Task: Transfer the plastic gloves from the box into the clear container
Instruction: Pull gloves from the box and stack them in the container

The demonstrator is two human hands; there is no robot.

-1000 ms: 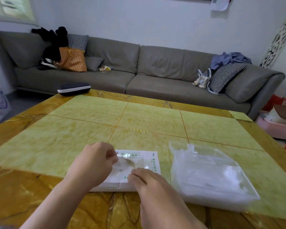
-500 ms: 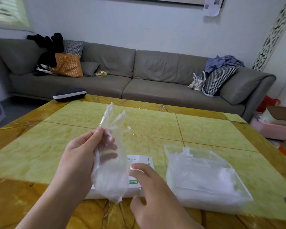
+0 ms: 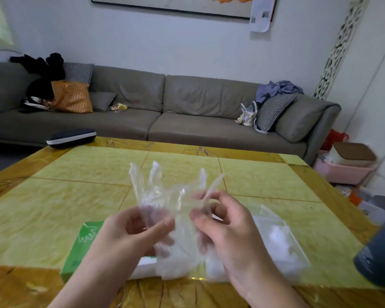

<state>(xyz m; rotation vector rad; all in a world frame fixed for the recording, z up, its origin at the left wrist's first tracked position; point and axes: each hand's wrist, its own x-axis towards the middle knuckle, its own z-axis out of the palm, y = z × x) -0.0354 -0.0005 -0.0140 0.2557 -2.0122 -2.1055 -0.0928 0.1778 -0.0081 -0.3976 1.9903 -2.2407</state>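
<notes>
Head view: both hands are up over the counter (image 3: 53, 196), and they hold one thin plastic glove (image 3: 165, 196) between them. The left hand (image 3: 129, 234) pinches the glove's left side with thumb and fingers. The right hand (image 3: 222, 225) pinches its right side the same way. The glove stands tall, its finger tips pointing up and away from the person, and its open end hangs down low. It is see-through and a bit blurry.

The box (image 3: 80, 250), green and white, lies on the counter under the left arm. The clear container (image 3: 282, 243) lies on the counter just to the right of the box, under and past the right hand. It looks like it already has some white gloves inside, but that is hard to tell.

So the container is to the right of the glove and lower down. The right hand is the nearer one to it. I think the glove should next go right and down, open end first, into the container
</notes>
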